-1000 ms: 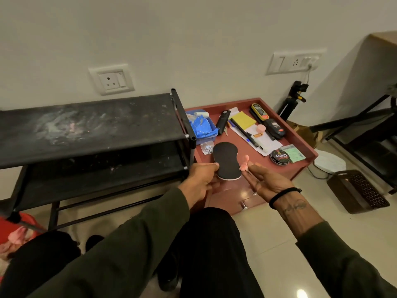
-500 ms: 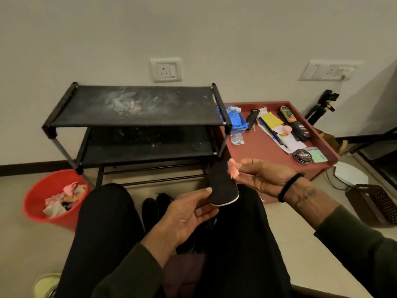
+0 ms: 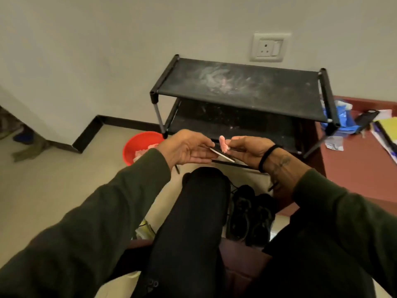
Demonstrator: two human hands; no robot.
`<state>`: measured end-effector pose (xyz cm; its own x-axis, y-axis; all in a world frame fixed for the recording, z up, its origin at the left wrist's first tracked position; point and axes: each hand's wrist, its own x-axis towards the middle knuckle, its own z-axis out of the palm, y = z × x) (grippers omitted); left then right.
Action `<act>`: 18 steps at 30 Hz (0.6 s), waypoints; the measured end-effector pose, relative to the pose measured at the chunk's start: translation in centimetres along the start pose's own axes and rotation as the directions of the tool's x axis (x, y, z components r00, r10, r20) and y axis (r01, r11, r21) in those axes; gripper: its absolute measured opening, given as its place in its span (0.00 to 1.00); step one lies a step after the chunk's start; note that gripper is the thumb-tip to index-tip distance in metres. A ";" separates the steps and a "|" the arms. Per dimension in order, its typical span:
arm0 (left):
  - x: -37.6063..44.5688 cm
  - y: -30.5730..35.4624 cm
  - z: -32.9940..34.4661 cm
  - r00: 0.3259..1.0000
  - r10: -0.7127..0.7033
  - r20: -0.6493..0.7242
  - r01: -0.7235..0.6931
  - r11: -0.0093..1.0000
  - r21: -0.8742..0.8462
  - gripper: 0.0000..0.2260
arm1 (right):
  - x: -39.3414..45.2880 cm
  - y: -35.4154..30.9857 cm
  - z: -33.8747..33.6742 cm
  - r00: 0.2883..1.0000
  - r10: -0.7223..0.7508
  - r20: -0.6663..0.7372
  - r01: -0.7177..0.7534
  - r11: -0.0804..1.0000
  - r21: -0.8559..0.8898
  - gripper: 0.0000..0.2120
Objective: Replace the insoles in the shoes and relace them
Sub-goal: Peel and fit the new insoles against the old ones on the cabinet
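Note:
A flat black insole (image 3: 222,155) with a white edge is held nearly edge-on between my two hands, in front of the shoe rack. My left hand (image 3: 189,148) grips its left end, thumb above and fingers below. My right hand (image 3: 247,149) supports the right end, and a small pink piece (image 3: 223,144) is pinched in its fingertips just above the insole. Two black shoes (image 3: 250,214) stand side by side on the floor between my knees, below the hands, with loose laces showing.
A black two-shelf shoe rack (image 3: 242,87) stands against the wall ahead. A red bucket (image 3: 139,145) with crumpled scraps sits left of it. A low red table (image 3: 361,155) with papers and a blue bag is at the right. My knees flank the shoes.
The view swung left and down, from the red table to the rack and shoes. The insole came off the table, turned nearly edge-on, and both hands now hold it above the shoes.

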<state>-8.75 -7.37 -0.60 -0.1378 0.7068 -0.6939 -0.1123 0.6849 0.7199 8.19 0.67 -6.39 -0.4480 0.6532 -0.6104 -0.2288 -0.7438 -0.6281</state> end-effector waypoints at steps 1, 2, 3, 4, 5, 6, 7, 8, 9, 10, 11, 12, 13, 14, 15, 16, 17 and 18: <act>0.5 0.3 -0.9 1.000 -0.021 -0.018 0.022 1.000 0.018 0.01 | 1.1 0.4 0.7 1.000 0.007 -0.013 -0.007 1.000 0.004 0.16; 1.0 0.4 -1.9 0.998 -0.047 -0.034 0.048 0.999 0.024 0.01 | 2.2 0.8 1.5 1.000 0.023 -0.020 -0.023 1.000 0.012 0.16; 1.5 0.3 -2.9 0.997 -0.068 -0.047 0.069 0.997 0.028 0.02 | 3.2 1.3 2.2 0.999 0.041 -0.023 -0.040 0.999 0.026 0.16; 2.1 0.0 -4.0 0.994 -0.089 -0.057 0.091 0.996 0.023 0.03 | 4.1 2.0 3.0 0.998 0.063 -0.018 -0.062 0.997 0.038 0.17; 2.7 -0.4 -5.1 0.992 -0.108 -0.063 0.110 0.994 0.018 0.03 | 4.9 2.6 3.6 0.997 0.080 -0.017 -0.079 0.996 0.041 0.16; 3.2 -0.9 -6.0 0.990 -0.126 -0.070 0.127 0.992 0.010 0.04 | 5.4 3.1 4.4 0.996 0.085 -0.021 -0.084 0.996 0.022 0.14; 3.8 -1.6 -7.2 0.986 -0.148 -0.081 0.149 0.989 0.001 0.05 | 5.8 3.8 5.2 0.995 0.089 -0.034 -0.090 0.996 -0.017 0.11; 4.2 -2.2 -8.3 0.981 -0.171 -0.090 0.171 0.985 -0.009 0.05 | 6.4 4.4 6.1 0.994 0.095 -0.053 -0.098 0.994 -0.054 0.09; 4.9 -3.0 -9.5 0.975 -0.198 -0.098 0.198 0.980 -0.008 0.06 | 6.9 4.9 7.0 0.992 0.112 -0.061 -0.117 0.989 -0.086 0.08; 5.5 -3.8 -10.5 0.970 -0.222 -0.102 0.223 0.975 0.000 0.06 | 7.3 5.5 7.7 0.989 0.141 -0.054 -0.146 0.983 -0.115 0.06; 6.1 -4.6 -11.4 0.964 -0.245 -0.108 0.248 0.968 0.021 0.06 | 7.7 5.9 8.2 0.984 0.170 -0.052 -0.176 0.973 -0.149 0.05; 6.7 -5.6 -12.4 0.957 -0.268 -0.111 0.273 0.961 0.035 0.06 | 8.3 6.5 8.7 0.976 0.206 -0.064 -0.215 0.959 -0.186 0.05; 7.3 -6.7 -13.2 0.951 -0.287 -0.115 0.294 0.954 0.056 0.06 | 8.9 7.0 9.1 0.968 0.238 -0.086 -0.251 0.944 -0.213 0.05; 8.0 -7.8 -13.9 0.945 -0.306 -0.120 0.315 0.947 0.066 0.06 | 9.4 7.4 9.4 0.958 0.268 -0.103 -0.285 0.930 -0.232 0.05; 8.7 -9.1 -14.5 0.938 -0.326 -0.120 0.336 0.939 0.075 0.05 | 9.9 7.8 9.7 0.947 0.300 -0.113 -0.319 0.917 -0.241 0.05; 9.3 -10.5 -14.7 0.930 -0.348 -0.114 0.358 0.931 0.075 0.04 | 10.1 7.9 9.9 0.940 0.322 -0.115 -0.340 0.909 -0.240 0.07; 10.2 -12.1 -15.0 0.921 -0.372 -0.114 0.381 0.922 0.066 0.04 | 10.4 8.1 10.1 0.934 0.337 -0.121 -0.357 0.903 -0.237 0.10; 10.9 -13.7 -15.2 0.911 -0.397 -0.107 0.403 0.914 0.037 0.05 | 10.9 8.2 10.3 0.928 0.351 -0.126 -0.372 0.901 -0.222 0.14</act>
<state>-23.67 -11.67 -17.79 -0.1865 0.3531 -0.9168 -0.1217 0.9177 0.3782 -7.47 0.20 -13.22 -0.3867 0.3625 -0.8480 0.1524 -0.8817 -0.4465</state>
